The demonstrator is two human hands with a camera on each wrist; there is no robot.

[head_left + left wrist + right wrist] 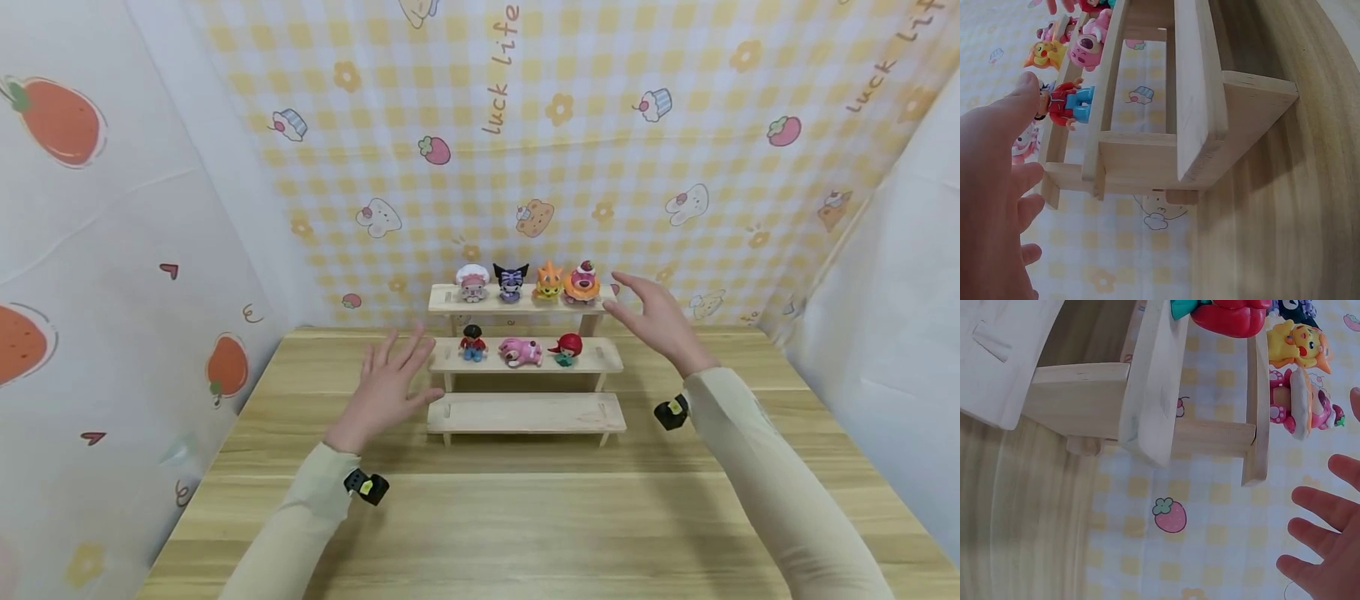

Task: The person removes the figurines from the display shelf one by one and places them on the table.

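Observation:
A three-step wooden shelf (525,412) stands on the table. Its top step carries several small figures: a pink-and-white one (472,283), a dark purple one (510,282), an orange one (548,281) and a pink bear with a strawberry (581,283). The middle step holds a red-shirted toy man (472,342), a lying pink bear (521,352) and a red-haired doll (567,348). My left hand (390,385) hovers open just left of the shelf, holding nothing. My right hand (652,317) hovers open at the top step's right end.
The lowest step of the shelf has nothing on it. The wooden table (525,517) stretches toward me. Patterned cloth walls (112,250) close in on the left, back and right.

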